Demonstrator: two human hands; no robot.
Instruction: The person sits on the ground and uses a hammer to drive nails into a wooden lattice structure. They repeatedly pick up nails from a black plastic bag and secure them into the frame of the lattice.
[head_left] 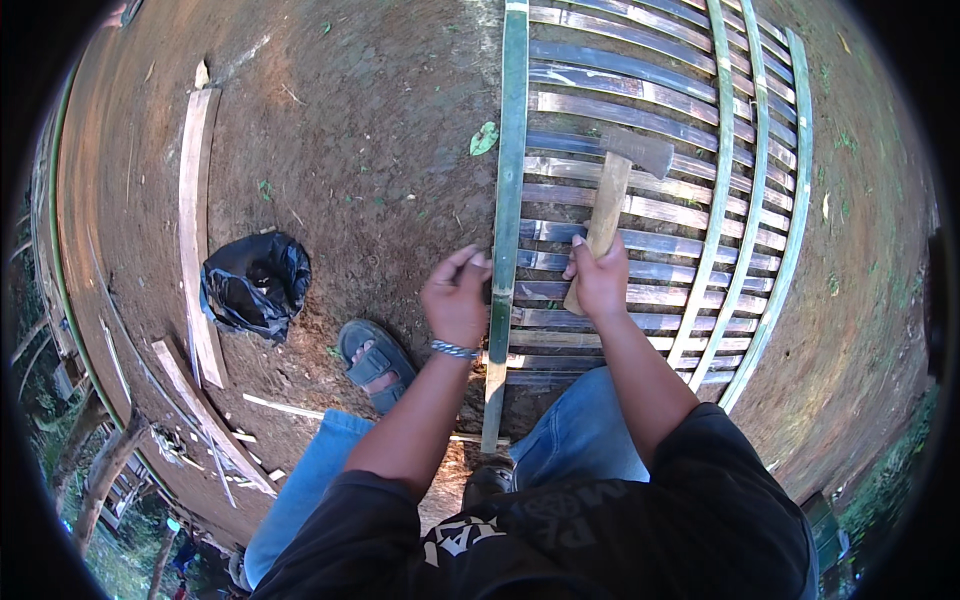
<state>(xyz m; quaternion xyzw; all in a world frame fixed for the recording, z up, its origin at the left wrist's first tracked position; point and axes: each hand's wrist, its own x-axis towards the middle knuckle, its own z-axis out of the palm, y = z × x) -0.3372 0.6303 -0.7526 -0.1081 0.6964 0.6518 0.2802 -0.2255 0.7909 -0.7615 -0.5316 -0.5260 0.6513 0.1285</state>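
In my right hand (600, 280) is a hammer (607, 205), its pale wooden handle pointing away from me and its dark metal head over the bamboo slats. The fingers are wrapped low on the handle. My left hand (458, 298), with a braided band at the wrist, is beside the long green bamboo rail (508, 180) at the panel's left edge. Its thumb and fingers are pinched together; whatever is between them is too small to make out. The slatted bamboo panel (640, 205) lies on the ground, with several crosswise strips running under lengthwise rails.
A black plastic bag (257, 285) stands open on the dirt to the left. Near it lie a wooden plank (198, 230), a shorter board (213, 415) and thin scraps. My sandalled foot (377, 362) is left of the rail. Branches (108, 470) edge the far left.
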